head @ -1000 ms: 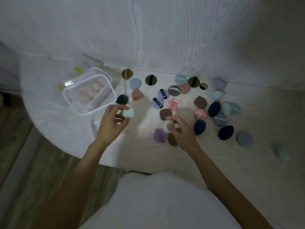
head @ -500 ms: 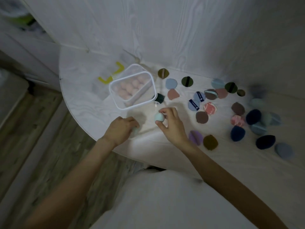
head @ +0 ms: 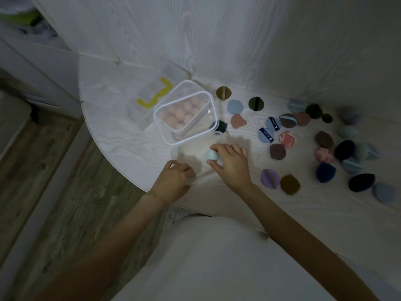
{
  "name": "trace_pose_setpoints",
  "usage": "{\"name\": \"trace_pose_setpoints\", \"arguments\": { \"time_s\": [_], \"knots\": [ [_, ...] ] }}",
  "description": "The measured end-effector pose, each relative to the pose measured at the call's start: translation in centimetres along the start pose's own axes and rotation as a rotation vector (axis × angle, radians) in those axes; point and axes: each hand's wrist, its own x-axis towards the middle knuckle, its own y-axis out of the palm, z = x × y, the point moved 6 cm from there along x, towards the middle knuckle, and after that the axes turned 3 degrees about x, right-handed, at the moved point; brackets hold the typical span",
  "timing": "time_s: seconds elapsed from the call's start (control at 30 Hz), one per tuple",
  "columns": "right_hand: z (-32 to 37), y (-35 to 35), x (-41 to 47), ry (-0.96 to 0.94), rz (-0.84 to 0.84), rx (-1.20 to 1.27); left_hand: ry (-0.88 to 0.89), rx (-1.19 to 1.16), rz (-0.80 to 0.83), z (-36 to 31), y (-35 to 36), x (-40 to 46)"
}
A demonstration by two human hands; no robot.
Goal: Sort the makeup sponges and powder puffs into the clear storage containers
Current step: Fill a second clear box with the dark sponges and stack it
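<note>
Near the tabletop's front edge the left hand (head: 173, 181) has come down; its fingers are curled over, and I cannot tell if the mint sponge it held a second ago is still under them. Just behind sits the clear container (head: 186, 115), full of pink sponges (head: 181, 112), with yellow-clipped lids (head: 152, 98) beside it. The right hand (head: 231, 165) has come across from the pile and now pinches a mint sponge (head: 211, 154) just in front of that container. I think a second clear box stands there, hard to see. To the right, many sponges and powder puffs (head: 269, 133) wait unsorted.
</note>
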Motion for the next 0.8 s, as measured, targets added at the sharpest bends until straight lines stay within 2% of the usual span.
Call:
{"name": "trace_pose_setpoints", "arguments": {
  "time_s": [0.1,0.27,0.57,0.8],
  "knots": [
    [1.2,1.3,0.6,-0.026,0.164,0.103,-0.005,0.058,-0.036,-0.8,0.4,-0.2],
    [1.6,3.2,0.5,0.041,0.372,0.053,-0.048,0.119,-0.063,-0.9,0.5,0.0],
    [2.0,3.5,0.3,0.066,0.431,-0.011,-0.149,0.148,-0.07,-0.4,0.9,-0.1],
    [1.3,2.6,-0.1,-0.05,0.402,-0.029,-0.137,0.102,-0.151,-1.1,1.3,0.6]
  ]
}}
